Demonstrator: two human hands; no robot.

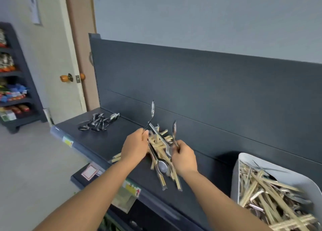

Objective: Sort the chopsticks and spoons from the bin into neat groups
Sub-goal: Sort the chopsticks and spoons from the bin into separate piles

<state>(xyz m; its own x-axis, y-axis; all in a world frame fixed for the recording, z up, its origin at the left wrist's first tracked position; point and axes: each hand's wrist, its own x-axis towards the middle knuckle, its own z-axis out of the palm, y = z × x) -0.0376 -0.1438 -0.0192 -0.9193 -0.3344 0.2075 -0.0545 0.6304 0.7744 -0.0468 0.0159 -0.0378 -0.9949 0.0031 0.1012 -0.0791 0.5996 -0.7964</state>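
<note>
Soft, even light fills the room. A dark shadow sits beside the white bin (pixel 235 178). The edges bend and blur.

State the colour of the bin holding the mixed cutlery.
The bin is white, seen in the head view.

Left arm (pixel 90 187) bare, enters at 7 o'clock, runs toward 1 o'clock. Left hand (pixel 135 146) back up, fingers curled, pinching a spoon (pixel 152 111) by the handle, bowl pointing to 12 o'clock. Right arm (pixel 217 196) bare, enters at 5 o'clock, runs toward 11 o'clock. Right hand (pixel 184 158) fingers curled on a second spoon (pixel 174 130), also upright. Hands near each other, apart.
</note>
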